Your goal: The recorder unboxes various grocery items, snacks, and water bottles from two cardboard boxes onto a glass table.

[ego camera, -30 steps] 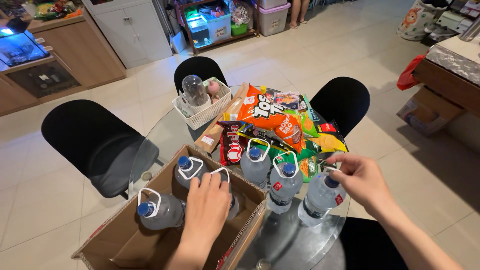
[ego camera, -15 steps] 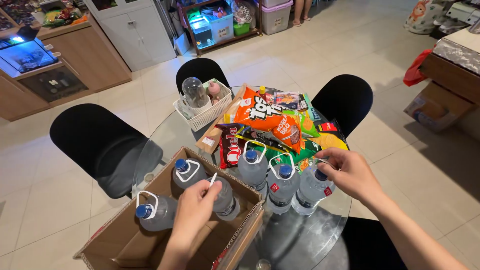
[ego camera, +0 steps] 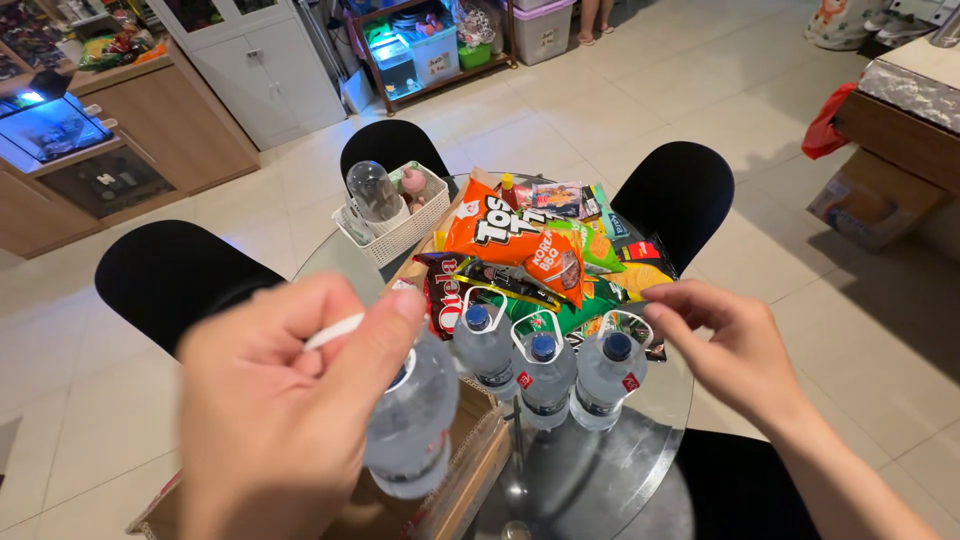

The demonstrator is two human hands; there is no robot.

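Note:
My left hand (ego camera: 285, 420) is raised close to the camera, gripping the white carry handle of a clear water bottle (ego camera: 410, 420) that hangs above an open cardboard box (ego camera: 480, 470). The hand hides most of the box. My right hand (ego camera: 735, 350) hovers open just right of three water bottles (ego camera: 545, 370) with blue caps and white handles, standing in a row on the round glass table (ego camera: 600, 470). Its fingertips are near the handle of the rightmost bottle (ego camera: 605, 375).
Several snack bags (ego camera: 520, 245) are piled behind the bottles. A white basket (ego camera: 390, 230) with a clear dome lid stands at the table's far side. Three black chairs (ego camera: 175, 280) ring the table. A cardboard box (ego camera: 870, 205) lies on the tiled floor at right.
My left hand has lifted one bottle out of the box by its handle, up toward the camera. My right hand has come off the rightmost standing bottle and opened.

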